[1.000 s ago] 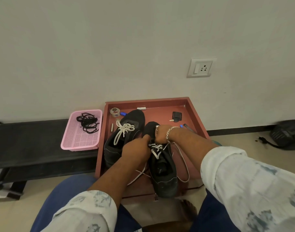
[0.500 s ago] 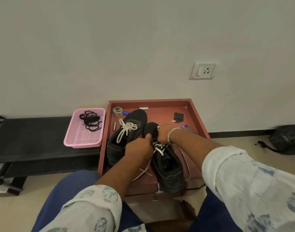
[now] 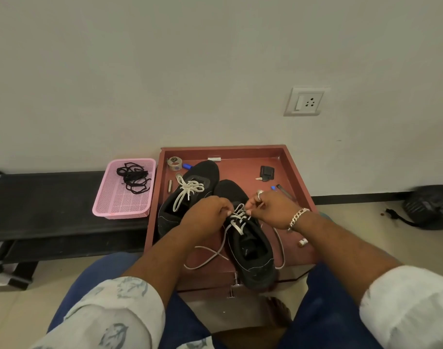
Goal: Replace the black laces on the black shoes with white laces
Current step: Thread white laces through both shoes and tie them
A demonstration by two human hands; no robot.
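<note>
Both hands raised at centre frame, fingertips pinching.

The left hand (image 3: 207,214) sits just left of centre, knuckles up, fingers curled, thumb and forefinger pinching the white lace (image 3: 238,217). The right hand (image 3: 270,209) mirrors it just right of centre, also pinching the lace; ring and wrist bracelet visible. Both forearms run in from the lower corners, sleeves pushed up toward the elbows.
</note>
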